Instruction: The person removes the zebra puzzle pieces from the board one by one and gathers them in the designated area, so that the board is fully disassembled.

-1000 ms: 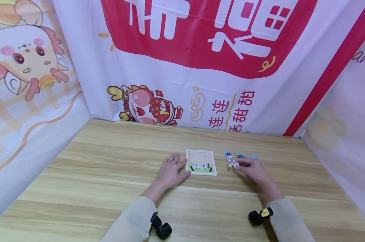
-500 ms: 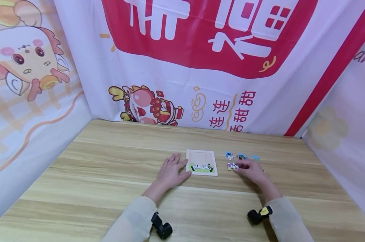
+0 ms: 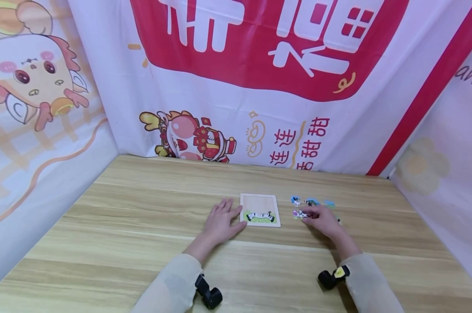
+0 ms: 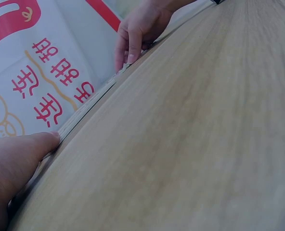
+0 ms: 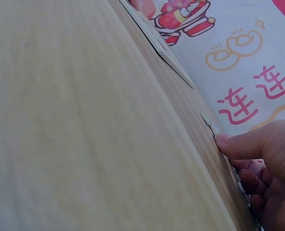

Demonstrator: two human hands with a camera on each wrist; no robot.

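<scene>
A square puzzle board [image 3: 259, 202] with a pale frame lies on the table, its near strip showing a zebra body on green. My left hand [image 3: 221, 224] rests flat at its left side, thumb and fingertips touching the frame. To the right of the board, my right hand [image 3: 323, 221] pinches a puzzle piece [image 3: 298, 214] with purple and black-and-white markings, low over the tabletop. In the right wrist view, the thumb [image 5: 236, 144] presses along the piece's edge, with the other fingers curled behind. The hand hides part of this piece.
Beyond the right hand lie more puzzle pieces: a blue one with black and white [image 3: 296, 200], a blue and dark one [image 3: 312, 201] and a light blue one [image 3: 329, 203]. Printed cloth [image 3: 236, 100] hangs along the back edge of the wooden table [image 3: 142, 208].
The pinched piece has come slightly toward me, apart from the blue piece it overlapped in view. My right hand shifted a little left and nearer. My left hand and the board stayed still.
</scene>
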